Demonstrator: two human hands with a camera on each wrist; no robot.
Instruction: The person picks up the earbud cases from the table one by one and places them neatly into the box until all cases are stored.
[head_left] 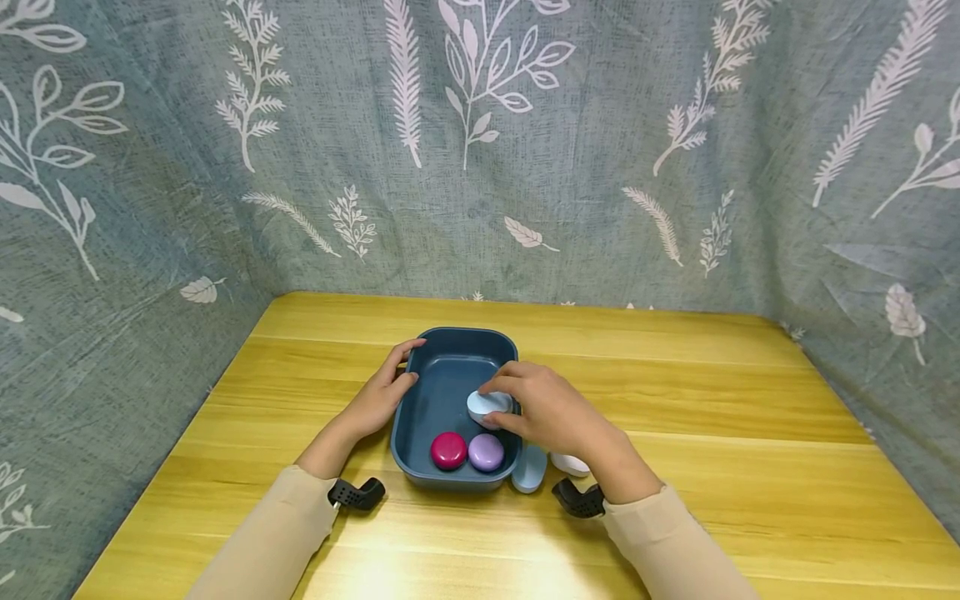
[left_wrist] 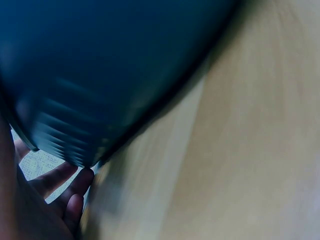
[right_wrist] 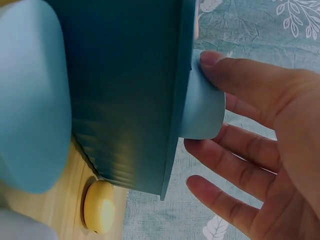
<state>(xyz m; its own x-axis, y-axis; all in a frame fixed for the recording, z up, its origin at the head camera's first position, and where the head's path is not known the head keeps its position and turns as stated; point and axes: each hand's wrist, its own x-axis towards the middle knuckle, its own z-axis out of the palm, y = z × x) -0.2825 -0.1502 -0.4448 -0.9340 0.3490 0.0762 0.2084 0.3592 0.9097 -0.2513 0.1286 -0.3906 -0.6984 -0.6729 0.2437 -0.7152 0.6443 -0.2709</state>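
My right hand [head_left: 551, 404] pinches a light blue oval case [head_left: 483, 406] between thumb and fingers at the right rim of a dark blue bin [head_left: 435, 475]. In the right wrist view that held case [right_wrist: 202, 107] shows above the rim. My left hand [head_left: 375, 404] rests against the bin's left side, thumb and forefinger at the rim. The left wrist view has its other fingers [left_wrist: 75, 192] along the outer wall. Inside the bin's near end, a crimson round case [head_left: 448, 451] sits beside a lavender round case [head_left: 486, 452].
Just right of the bin, a second light blue oval case [head_left: 530, 469] lies on the wooden table [head_left: 720, 500], beside a white case [head_left: 570, 464] partly hidden by my right arm. A yellow round case [right_wrist: 99, 206] shows past the bin. Patterned curtains [head_left: 525, 200] surround the table.
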